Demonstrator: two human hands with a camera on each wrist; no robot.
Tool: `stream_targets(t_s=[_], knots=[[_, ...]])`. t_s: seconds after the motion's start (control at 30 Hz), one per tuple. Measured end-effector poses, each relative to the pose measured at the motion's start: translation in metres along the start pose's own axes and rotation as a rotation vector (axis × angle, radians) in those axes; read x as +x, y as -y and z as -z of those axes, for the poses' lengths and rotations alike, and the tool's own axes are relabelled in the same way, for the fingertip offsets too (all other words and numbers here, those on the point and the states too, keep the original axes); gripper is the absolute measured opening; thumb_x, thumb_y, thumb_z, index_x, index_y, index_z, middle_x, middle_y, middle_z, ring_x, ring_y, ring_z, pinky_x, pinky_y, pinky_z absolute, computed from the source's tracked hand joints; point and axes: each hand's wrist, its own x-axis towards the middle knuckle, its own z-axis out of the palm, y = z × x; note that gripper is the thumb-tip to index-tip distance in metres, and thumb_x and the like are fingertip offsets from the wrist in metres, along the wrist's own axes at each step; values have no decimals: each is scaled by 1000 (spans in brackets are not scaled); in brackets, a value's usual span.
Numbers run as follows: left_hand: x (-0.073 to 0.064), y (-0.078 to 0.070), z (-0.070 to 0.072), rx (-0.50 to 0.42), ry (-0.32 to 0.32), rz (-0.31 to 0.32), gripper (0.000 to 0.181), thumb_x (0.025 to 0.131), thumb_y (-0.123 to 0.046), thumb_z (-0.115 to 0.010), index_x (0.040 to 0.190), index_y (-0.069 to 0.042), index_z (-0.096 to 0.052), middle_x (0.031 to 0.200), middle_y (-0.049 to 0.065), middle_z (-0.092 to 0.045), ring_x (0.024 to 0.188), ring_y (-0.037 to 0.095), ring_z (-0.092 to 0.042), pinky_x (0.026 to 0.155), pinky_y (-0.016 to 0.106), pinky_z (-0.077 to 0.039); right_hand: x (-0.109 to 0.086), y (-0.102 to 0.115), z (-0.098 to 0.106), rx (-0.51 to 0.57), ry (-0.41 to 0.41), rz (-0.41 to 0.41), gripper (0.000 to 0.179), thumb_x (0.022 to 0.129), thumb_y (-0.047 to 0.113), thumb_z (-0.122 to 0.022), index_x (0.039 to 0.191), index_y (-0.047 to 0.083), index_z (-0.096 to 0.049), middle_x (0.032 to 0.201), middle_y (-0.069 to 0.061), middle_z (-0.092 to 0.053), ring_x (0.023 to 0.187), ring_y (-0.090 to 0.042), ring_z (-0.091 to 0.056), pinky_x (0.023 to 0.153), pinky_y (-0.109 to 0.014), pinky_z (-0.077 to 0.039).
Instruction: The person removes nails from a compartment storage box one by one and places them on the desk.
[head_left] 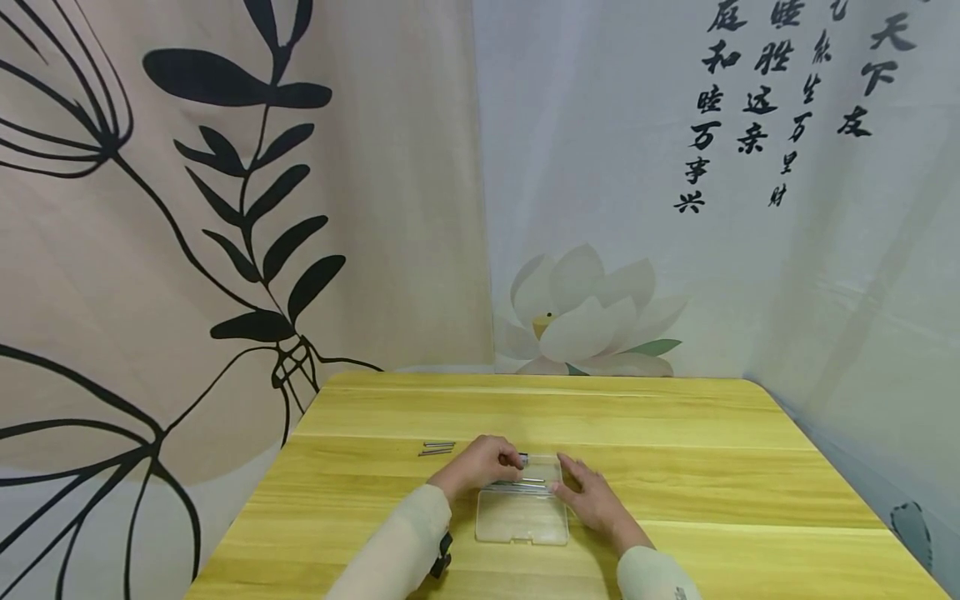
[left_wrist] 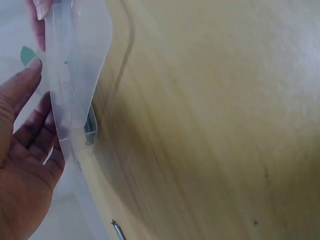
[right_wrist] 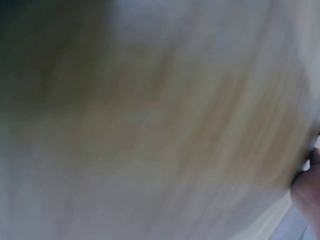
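Clear case [head_left: 522,521]; slim rods [head_left: 528,489] indistinct

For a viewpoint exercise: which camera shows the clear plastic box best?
The head view: the clear plastic box lies open there, mostly visible. The left wrist view shows it from the side, cut off at the top; the right wrist view is too blurred to tell.

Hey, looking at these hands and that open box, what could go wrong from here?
A knock from the right hand, close against the open box, might spill the rods inside. The loose rods on the table could roll away if the left hand brushes them.
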Motion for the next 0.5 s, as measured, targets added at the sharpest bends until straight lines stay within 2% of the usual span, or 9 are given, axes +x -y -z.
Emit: stream_targets(t_s=[0.5], knots=[[2,4,-5,39,33,14,4,88,-12,-77,92,-11,-77,91,-9,-61,81,5,-54,72,24,-48,0,1,-1,-13,-5,-15,62,100,36,-60,153,13,-39,155,-27,-28,142,-55,-12,108,-71,-8]])
